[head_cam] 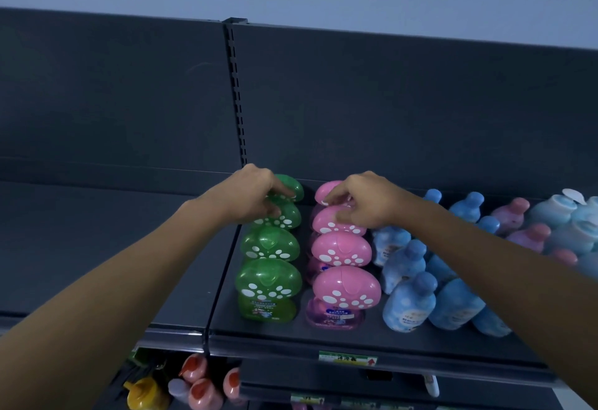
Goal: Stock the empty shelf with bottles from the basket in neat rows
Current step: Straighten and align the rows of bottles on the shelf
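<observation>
**Head view, centre of frame.** L hand (255, 194): fingers curled down over the cap of the rear green bottle (294, 187), thumb toward the 2nd cap; the palm hides part of the contact. R hand (365, 200): fingers bent round the cap of the rear pink bottle (325, 190), thumb on the next cap. The green row (270, 247) and pink row (341, 249) run front to back, 4 bottles each, upright, side by side w/ a narrow gap. Both stand on the dark shelf (291, 335), just right of the slotted post (238, 102). Right of pink: blue bottles (409, 302), then purple bottles (514, 212) w/ pink caps near the right edge. Shelf's front edge: price tag (348, 358). Lower left, on a lower shelf: yellow bottle (142, 393).
</observation>
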Motion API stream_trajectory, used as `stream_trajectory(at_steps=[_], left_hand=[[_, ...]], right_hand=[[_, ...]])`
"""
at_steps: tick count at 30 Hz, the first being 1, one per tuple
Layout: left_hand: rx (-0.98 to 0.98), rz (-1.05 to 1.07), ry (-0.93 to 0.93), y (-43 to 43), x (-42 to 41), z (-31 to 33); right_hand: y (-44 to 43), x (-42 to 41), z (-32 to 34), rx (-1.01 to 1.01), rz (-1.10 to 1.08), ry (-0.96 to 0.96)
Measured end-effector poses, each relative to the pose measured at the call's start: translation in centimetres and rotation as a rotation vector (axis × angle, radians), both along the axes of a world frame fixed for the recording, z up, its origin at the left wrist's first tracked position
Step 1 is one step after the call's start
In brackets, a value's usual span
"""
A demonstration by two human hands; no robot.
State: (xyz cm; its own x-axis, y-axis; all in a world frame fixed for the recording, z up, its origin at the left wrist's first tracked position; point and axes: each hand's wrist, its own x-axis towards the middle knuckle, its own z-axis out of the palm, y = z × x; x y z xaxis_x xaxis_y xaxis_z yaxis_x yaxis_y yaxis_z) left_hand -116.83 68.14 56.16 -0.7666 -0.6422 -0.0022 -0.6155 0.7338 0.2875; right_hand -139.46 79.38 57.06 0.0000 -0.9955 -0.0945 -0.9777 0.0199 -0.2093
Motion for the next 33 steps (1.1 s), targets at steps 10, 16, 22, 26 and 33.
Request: stream_trajectory(at_steps=[10, 16, 22, 26, 33], left_hand=[[-0.056, 0.064, 0.050, -3.7, -2.4, -0.2], [0.014, 0.087, -0.005, -4.4, -2.5, -1.4], [0.012, 0.112, 0.005, -4.4, -2.7, -1.7], [0.002, 0.126, -0.004, -4.5, -2.8, -1.7], [-0.130, 0.104, 0.020, -2.9, -3.2, -0.4]], right_hand=[[-3.2, -2.2, -0.5, -0.067, -0.065, 0.006], [-3.5, -2.2, -1.3, -0.052, -0.084, -0.034], [-3.2, -2.2, -1.2, -0.056, -0.076, -0.045], [-3.3, -2.2, -1.1, -0.053, -0.064, -0.026], [-1.2, -2.7, 0.9, -0.147, -0.053, -0.025]])
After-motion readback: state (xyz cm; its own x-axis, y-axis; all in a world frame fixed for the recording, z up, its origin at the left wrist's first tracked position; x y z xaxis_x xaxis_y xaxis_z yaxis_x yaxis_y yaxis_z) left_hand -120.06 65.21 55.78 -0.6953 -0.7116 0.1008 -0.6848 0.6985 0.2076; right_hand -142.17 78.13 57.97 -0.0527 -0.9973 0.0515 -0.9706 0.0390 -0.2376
